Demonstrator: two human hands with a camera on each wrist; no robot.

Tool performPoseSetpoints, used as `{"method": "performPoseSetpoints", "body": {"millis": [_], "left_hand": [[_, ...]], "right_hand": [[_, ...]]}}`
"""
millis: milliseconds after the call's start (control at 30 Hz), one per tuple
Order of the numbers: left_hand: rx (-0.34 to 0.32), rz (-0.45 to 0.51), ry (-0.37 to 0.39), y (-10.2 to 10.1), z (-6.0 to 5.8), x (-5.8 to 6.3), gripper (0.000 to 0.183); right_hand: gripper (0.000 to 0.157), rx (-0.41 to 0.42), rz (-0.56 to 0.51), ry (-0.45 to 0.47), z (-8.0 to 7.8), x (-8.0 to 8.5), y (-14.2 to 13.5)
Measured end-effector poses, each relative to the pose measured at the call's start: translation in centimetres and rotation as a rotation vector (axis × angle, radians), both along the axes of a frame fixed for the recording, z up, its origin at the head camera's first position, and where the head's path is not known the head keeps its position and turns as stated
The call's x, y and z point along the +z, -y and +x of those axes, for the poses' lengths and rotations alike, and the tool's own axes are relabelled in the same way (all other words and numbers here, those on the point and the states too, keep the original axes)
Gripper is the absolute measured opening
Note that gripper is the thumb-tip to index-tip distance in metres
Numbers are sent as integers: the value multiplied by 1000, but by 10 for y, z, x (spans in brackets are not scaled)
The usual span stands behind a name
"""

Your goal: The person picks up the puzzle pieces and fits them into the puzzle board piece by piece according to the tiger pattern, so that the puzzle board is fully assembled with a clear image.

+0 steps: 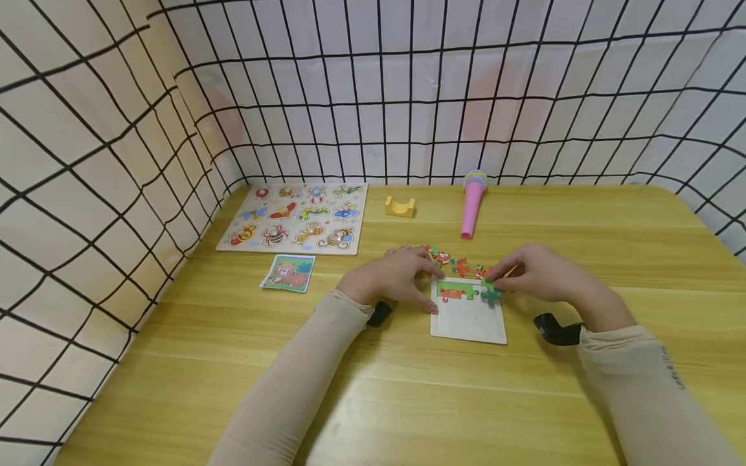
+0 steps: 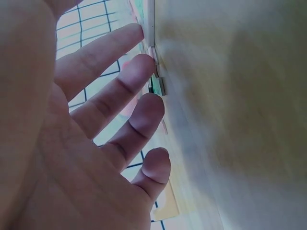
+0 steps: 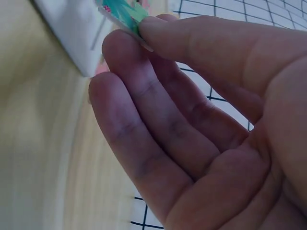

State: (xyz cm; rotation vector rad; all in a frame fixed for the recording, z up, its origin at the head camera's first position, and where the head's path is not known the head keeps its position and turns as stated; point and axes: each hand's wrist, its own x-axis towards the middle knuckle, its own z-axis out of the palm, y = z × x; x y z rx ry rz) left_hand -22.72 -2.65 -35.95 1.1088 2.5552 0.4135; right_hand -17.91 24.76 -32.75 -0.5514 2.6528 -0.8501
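Observation:
My right hand (image 1: 539, 275) pinches a green puzzle piece (image 1: 491, 294) between thumb and fingers, over the upper right corner of a white puzzle tray (image 1: 469, 323). In the right wrist view the piece (image 3: 125, 14) shows a darker green leaf pattern, gripped at its edge. Along the tray's top left lie joined puzzle pieces (image 1: 453, 292) in green and orange. My left hand (image 1: 402, 275) spreads its fingers at the tray's left side, thumb and fingertips right at the rim. In the left wrist view the left hand (image 2: 96, 129) has nothing in its palm.
Several loose tiger-patterned pieces (image 1: 462, 266) lie just behind the tray. Farther back are a pink toy microphone (image 1: 472, 207) and a yellow block (image 1: 399, 208). At left sit an insect puzzle board (image 1: 294, 217) and a picture card (image 1: 289, 273). Black wire grid (image 1: 408, 97) encloses the table.

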Motion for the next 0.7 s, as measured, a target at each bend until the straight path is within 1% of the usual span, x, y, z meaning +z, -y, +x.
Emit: {"method": "performPoseSetpoints", "body": {"millis": [267,500,700], "left_hand": [[9,6,20,1,1,-2,65],[14,15,21,2,0,-3,64],[11,14,22,2,0,-2,64]], "right_hand": [[8,-31,2,6,0,-7,3],[12,-45,15,3,-2,-9,6],[15,-32,20,-3,-4,-12,7]]}}
